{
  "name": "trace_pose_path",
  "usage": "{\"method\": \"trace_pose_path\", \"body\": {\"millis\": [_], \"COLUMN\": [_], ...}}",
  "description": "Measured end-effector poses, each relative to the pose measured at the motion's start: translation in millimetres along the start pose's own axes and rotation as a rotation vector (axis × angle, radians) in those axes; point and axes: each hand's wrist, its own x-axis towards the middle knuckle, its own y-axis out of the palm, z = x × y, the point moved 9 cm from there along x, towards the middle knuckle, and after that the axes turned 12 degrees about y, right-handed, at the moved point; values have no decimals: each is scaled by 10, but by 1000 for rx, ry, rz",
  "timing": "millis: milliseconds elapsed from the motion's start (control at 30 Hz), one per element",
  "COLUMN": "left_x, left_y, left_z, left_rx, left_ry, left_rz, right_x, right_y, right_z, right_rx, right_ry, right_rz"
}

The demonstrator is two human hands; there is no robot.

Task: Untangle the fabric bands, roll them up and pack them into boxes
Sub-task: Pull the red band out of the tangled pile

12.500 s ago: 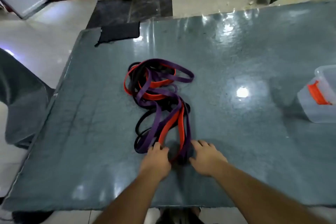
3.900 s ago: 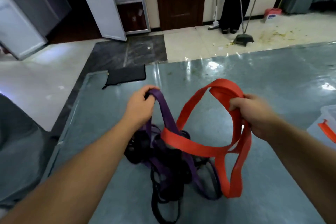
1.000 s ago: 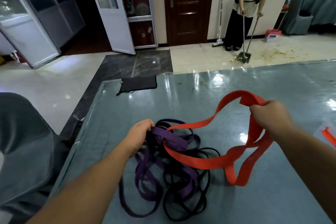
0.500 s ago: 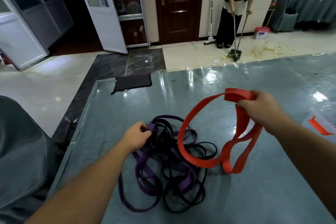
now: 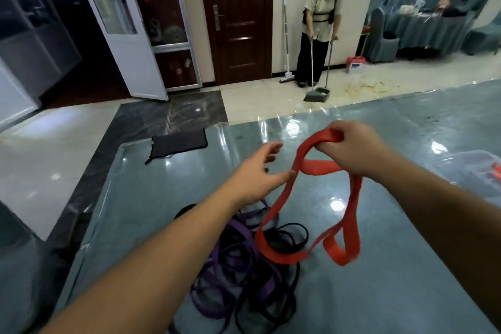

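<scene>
My right hand [image 5: 355, 150] is closed on the top of the red band [image 5: 352, 214], held up above the table. The red band hangs in twisted loops, and its lowest loop comes down close to the tangle. My left hand [image 5: 260, 173] is raised beside it with fingers spread, the fingertips at the band's left strand; it holds nothing. A tangle of purple bands [image 5: 241, 249] and black bands [image 5: 287, 236] lies on the table below my left forearm.
The table [image 5: 406, 293] has a glossy grey-blue top. A clear plastic box [image 5: 471, 171] with an orange latch stands at the right edge. A black pouch [image 5: 177, 144] lies at the far left corner. A person [image 5: 322, 27] sweeps the floor beyond.
My left hand has let go of the purple band and risen, open, toward the red band. My right hand has lifted the red band clear of the tangle.
</scene>
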Motion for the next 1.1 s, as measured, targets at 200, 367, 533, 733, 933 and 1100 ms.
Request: {"method": "trace_pose_path", "body": {"millis": [200, 367, 533, 733, 933, 1100], "left_x": [415, 665, 808, 956, 983, 967], "left_y": [204, 272, 522, 1020, 1918, 2805], "left_z": [-666, -1138, -1780, -2423, -2804, -3082], "left_rx": [-34, -126, -262, -311, -276, -185], "left_ry": [112, 154, 194, 263, 245, 282], "left_rz": [78, 20, 28, 67, 255, 348], "right_x": [-145, -131, -177, -373, -603, -807], "right_y": [-475, -940, -1338, -1914, -2361, -2615], "right_z": [133, -102, -441, -729, -1241, -1867], "right_rx": [173, 348, 698, 1003, 1153, 1138], "right_ry": [-30, 38, 97, 53, 80, 171], "right_rz": [12, -41, -14, -43, -189, -268]}}
